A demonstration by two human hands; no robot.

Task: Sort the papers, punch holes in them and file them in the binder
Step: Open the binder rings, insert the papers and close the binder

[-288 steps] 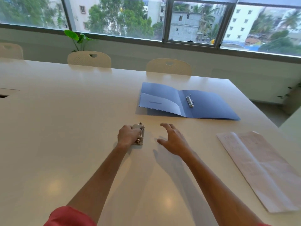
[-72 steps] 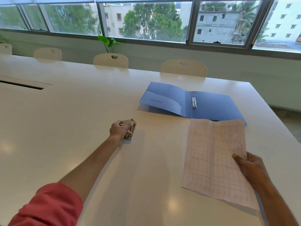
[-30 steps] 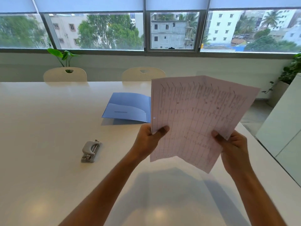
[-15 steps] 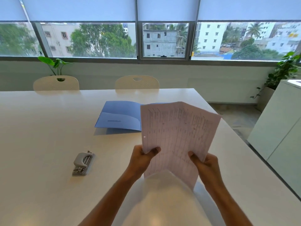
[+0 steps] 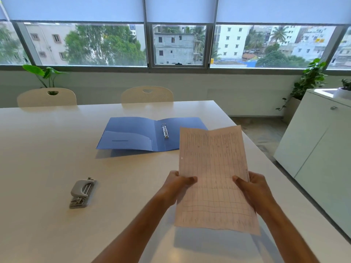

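Papers (image 5: 212, 179), lower right of frame: my left hand (image 5: 175, 186) and right hand (image 5: 254, 190) grip their side edges above the desk (image 5: 47, 149).

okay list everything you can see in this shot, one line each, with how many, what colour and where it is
papers: a held stack, count unclear, pale pink with a printed grid, lifted above the table's near right
ring binder: one, blue, lying open at the table's middle, metal rings at its spine
hole punch: one, grey, on the table at near left
table: one, white
chairs: two, cream, at the far side
plants: three, green, one far left, two far right
cabinet: one, white, right
left hand: grips the papers' left edge
right hand: grips the right edge
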